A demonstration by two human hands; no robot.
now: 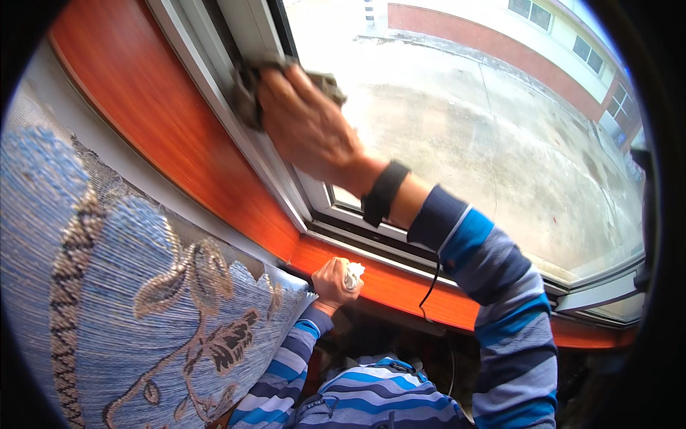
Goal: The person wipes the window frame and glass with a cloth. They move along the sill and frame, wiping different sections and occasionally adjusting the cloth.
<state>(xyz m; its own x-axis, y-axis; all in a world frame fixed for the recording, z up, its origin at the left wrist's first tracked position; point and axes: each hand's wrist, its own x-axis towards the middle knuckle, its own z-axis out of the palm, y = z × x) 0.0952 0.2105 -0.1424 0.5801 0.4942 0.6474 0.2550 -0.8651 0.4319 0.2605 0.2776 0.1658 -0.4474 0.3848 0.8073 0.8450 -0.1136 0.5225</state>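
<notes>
My right hand (311,129) reaches up across the view, a black band (386,193) around its wrist. Under its fingers a grey-brown cloth (249,93) is bunched against the white window frame (250,25); the hand is slightly blurred. Lower down, my left hand (332,284) is closed around a crumpled white tissue or paper (354,275). That fist is at the orange-brown wooden sill (389,282), close to the curtain's edge; whether it rests on the sill I cannot tell.
A blue curtain (171,322) with a leaf pattern hangs at the left, beside an orange-brown wood panel (157,107). The window glass (443,143) shows a paved yard and a building outside. A thin black cable (431,289) runs over the sill below my right forearm.
</notes>
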